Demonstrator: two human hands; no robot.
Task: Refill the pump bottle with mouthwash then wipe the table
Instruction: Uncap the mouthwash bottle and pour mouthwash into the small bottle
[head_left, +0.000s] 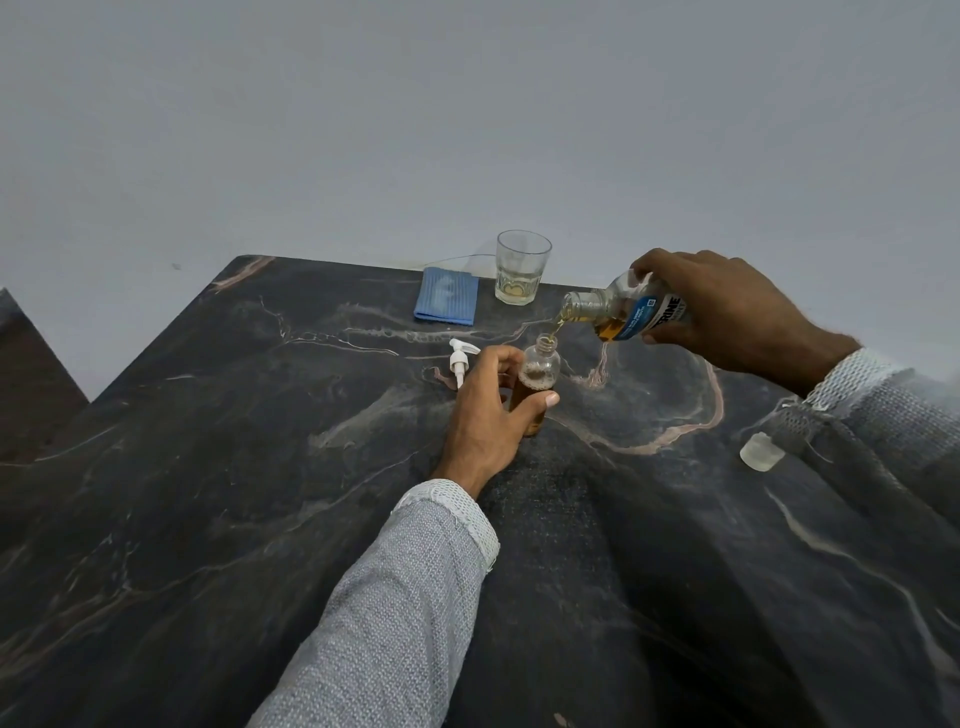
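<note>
A small clear pump bottle (540, 371) stands upright on the dark marble table (260, 467), its neck uncapped. My left hand (488, 415) grips its lower body. My right hand (727, 306) holds the mouthwash bottle (618, 309) tipped to the left, neck just above the small bottle. A thin amber stream runs from it into the neck. Amber liquid with foam on top fills the small bottle about halfway up. The white pump head (461, 359) lies on the table just left of my left hand.
A folded blue cloth (447, 303) lies near the table's far edge. Beside it on the right stands a clear glass (521, 267) holding a little pale liquid. A clear cap (762, 451) sits on the table at the right, under my right sleeve. A wall runs behind.
</note>
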